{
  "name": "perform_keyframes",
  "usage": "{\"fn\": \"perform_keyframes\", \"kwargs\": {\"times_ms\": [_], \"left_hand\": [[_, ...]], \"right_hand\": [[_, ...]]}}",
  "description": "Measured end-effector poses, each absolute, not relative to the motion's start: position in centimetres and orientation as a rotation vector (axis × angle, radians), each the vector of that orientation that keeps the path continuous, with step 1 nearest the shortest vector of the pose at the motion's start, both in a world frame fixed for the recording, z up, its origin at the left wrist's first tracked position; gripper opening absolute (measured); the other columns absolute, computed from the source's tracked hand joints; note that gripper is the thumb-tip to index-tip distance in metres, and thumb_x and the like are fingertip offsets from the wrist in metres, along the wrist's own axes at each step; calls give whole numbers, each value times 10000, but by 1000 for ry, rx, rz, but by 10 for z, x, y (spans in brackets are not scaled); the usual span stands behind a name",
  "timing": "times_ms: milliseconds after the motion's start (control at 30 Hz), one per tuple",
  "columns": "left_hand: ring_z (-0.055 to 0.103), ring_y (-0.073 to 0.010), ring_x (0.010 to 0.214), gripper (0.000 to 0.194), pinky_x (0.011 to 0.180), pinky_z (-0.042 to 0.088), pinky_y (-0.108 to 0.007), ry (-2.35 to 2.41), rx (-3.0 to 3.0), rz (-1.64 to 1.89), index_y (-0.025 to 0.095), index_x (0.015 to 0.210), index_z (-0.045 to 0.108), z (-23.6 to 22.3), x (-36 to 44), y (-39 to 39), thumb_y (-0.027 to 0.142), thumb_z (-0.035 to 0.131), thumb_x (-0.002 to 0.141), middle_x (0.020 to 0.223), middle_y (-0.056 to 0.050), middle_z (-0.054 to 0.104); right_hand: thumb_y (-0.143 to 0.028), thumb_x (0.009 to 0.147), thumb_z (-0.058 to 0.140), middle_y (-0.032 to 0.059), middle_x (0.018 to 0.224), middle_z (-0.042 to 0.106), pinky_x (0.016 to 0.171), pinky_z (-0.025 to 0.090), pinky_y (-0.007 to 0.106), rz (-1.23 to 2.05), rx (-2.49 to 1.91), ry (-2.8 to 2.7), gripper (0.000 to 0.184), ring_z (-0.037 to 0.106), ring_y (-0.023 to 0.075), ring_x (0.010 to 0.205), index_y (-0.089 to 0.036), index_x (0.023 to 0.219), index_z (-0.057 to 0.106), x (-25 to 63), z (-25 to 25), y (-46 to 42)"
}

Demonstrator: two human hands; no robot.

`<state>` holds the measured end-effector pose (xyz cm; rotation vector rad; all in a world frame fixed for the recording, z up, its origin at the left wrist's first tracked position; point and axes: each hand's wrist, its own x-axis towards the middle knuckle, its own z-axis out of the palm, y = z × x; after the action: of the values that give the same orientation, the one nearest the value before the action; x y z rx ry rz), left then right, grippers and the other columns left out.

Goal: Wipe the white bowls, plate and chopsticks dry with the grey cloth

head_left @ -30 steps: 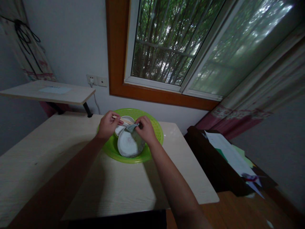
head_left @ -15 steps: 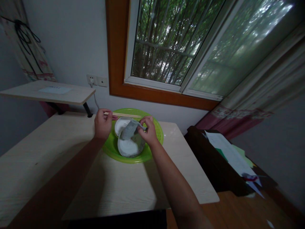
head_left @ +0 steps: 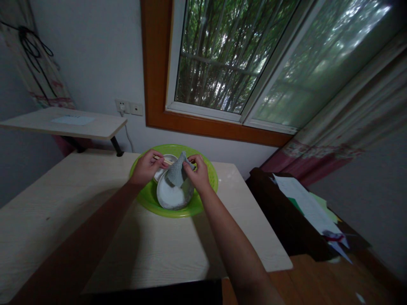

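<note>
My left hand is closed on a pair of wooden chopsticks, whose far ends run behind a grey cloth. My right hand pinches that cloth by its upper right side, and the rest hangs down. Below the cloth, a large white bowl sits tilted in a green plastic basin. Behind it, a smaller white bowl lies in the same basin, partly covered by my left hand and the cloth.
The basin stands on a pale wooden table against the wall. A raised shelf with a paper on it is at the left. Right of the table is a dark cabinet with papers on top. A window is behind.
My left hand has moved right and slightly down, bringing the chopsticks to the cloth. The cloth in my right hand has spread and now hangs over the bowls.
</note>
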<state>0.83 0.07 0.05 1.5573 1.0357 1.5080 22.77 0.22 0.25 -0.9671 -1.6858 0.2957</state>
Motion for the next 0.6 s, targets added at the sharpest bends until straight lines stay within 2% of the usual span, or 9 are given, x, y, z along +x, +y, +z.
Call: {"fn": "perform_keyframes", "kwargs": {"times_ms": [133, 233, 333, 600], "left_hand": [[769, -231, 683, 263, 674, 616, -338, 1025, 1575, 1504, 211, 936, 612, 0, 7, 0, 432, 723, 848, 752, -47, 766], [771, -229, 697, 248, 701, 623, -345, 1061, 1545, 1553, 214, 955, 609, -4, 6, 4, 424, 706, 868, 741, -38, 762], [767, -223, 694, 238, 704, 625, -346, 1069, 1532, 1557, 217, 948, 606, -5, 6, 7, 415, 708, 862, 739, -32, 758], [765, -235, 667, 226, 652, 613, -343, 1032, 1562, 1461, 215, 934, 606, -1, 6, 2, 388, 717, 839, 745, -47, 768]], "right_hand": [[-387, 859, 646, 19, 884, 624, 809, 463, 352, 312, -1079, -1600, 161, 567, 217, 873, -242, 887, 581, 228, -1, 8], [-408, 874, 651, 21, 936, 654, 816, 485, 340, 511, -941, -1599, 187, 602, 213, 896, -244, 927, 579, 228, 0, 4], [-434, 881, 661, -6, 873, 633, 740, 482, 309, 668, -868, -1622, 216, 598, 195, 816, -251, 948, 568, 228, 1, 0], [-386, 890, 628, -14, 842, 633, 710, 451, 313, 463, -1108, -1597, 166, 566, 193, 751, -242, 956, 578, 228, -7, 13]]}}
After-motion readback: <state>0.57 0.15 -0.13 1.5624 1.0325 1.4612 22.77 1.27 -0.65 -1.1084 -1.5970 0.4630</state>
